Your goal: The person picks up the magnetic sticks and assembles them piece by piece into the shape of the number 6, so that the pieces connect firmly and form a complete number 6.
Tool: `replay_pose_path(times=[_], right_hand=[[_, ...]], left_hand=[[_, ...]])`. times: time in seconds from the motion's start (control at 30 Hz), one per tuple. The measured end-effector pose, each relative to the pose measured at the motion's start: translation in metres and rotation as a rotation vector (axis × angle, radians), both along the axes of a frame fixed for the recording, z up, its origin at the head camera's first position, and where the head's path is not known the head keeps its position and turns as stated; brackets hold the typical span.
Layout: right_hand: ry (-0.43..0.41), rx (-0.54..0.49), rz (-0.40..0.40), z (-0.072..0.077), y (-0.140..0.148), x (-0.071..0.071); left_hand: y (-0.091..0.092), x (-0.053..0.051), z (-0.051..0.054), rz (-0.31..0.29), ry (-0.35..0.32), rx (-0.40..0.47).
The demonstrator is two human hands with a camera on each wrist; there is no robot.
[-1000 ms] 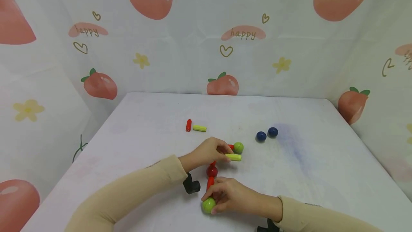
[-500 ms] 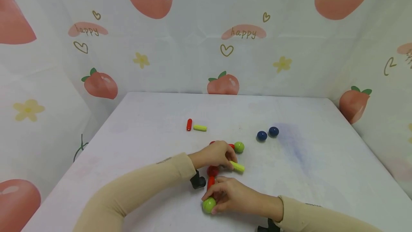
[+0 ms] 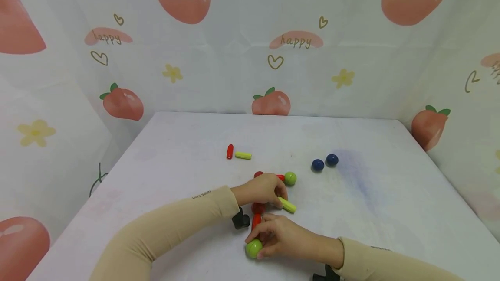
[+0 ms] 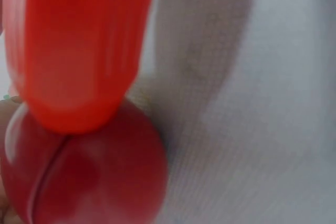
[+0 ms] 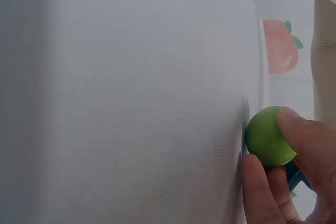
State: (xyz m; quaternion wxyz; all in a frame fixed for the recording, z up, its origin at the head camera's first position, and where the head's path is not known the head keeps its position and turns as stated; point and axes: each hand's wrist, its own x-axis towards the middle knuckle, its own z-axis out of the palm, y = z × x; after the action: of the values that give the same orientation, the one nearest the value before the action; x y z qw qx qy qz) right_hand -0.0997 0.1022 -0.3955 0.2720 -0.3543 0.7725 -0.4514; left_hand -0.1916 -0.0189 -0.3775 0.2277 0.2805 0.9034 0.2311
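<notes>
In the head view my left hand pinches one end of a yellow-green stick just above the table. Below it, my right hand grips a green ball with thumb and fingers; the right wrist view shows this green ball too. A red stick runs from that ball up to a red ball, partly under my left hand. The left wrist view shows a red stick against a red ball up close. Behind my left hand lie another red ball, a red stick and a green ball.
Farther back on the white table lie a loose red stick and a yellow-green stick. Two dark blue balls sit to the right. Black wrist mounts show beneath both forearms.
My left hand has moved slightly right and nearer to me, and the yellow-green stick in it has come down and turned to slant. The right hand has kept its place on the green ball.
</notes>
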Motion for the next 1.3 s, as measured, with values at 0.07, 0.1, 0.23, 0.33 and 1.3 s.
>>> replay_pose_path(times=[0.07,0.1,0.23,0.33,1.3], right_hand=[[-0.001,0.002,0.0,0.001,0.0,0.0],[-0.001,0.003,0.0,0.001,0.0,0.0],[0.002,0.001,-0.003,0.001,0.0,0.001],[0.007,-0.002,-0.004,0.001,0.0,0.001],[-0.108,0.043,-0.042,0.003,-0.001,-0.002]], left_hand=[[0.0,0.001,0.001,0.001,-0.01,0.011],[0.0,0.001,0.002,0.0,-0.012,0.016],[-0.001,0.001,0.003,0.012,-0.031,0.043],[-0.003,0.002,0.004,0.033,-0.057,0.076],[-0.065,0.019,0.01,0.287,-0.112,0.074]])
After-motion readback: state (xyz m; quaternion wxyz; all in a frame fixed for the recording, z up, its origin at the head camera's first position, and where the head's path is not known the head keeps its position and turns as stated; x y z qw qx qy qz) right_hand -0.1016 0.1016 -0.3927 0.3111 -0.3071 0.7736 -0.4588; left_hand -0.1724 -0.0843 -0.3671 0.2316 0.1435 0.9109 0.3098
